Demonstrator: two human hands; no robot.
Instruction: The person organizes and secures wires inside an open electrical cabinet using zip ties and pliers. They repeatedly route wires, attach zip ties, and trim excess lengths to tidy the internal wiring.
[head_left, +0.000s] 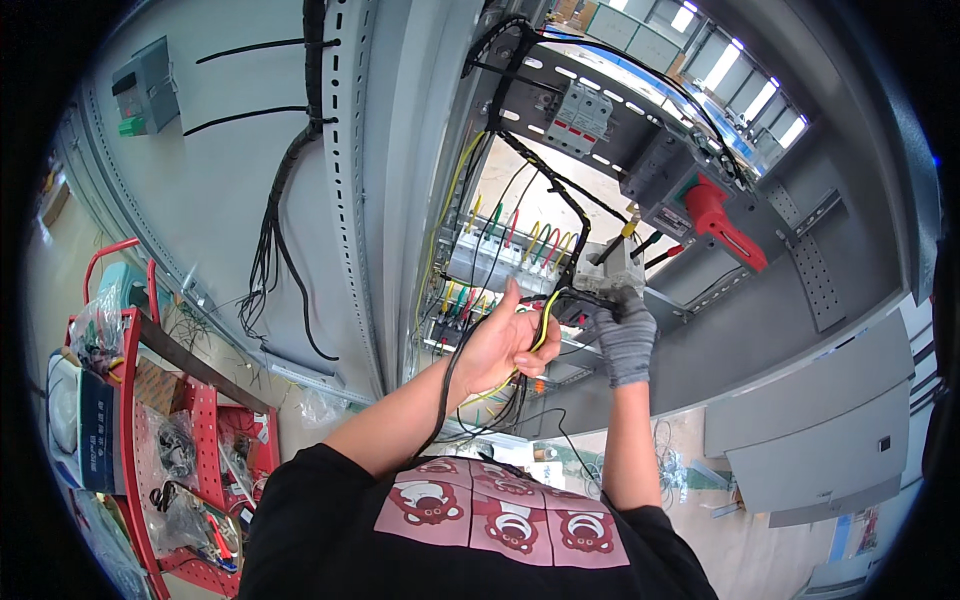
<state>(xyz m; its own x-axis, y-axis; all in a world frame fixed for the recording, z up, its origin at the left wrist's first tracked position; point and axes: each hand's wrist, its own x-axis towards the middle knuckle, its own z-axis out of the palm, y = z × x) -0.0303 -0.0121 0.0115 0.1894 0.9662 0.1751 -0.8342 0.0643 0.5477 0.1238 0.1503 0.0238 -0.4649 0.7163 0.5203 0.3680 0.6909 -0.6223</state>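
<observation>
My bare left hand is closed around a yellow-green wire, with its thumb pointing up. A black wire hangs down past the wrist. To its right, my right hand wears a grey knit glove, its fingers bent round the end of a black wire bundle. The fingertips are partly hidden. Just above the glove sits a light-grey block with thick yellow, green and red cable ends over it. A taped black harness runs down toward both hands. Behind the left hand are rows of breakers with coloured wires.
A red rotary handle juts from a grey switch at the upper right. A three-pole grey module is fixed to the slotted rail. Loose black wires hang on the left panel. A red tool cart stands at lower left.
</observation>
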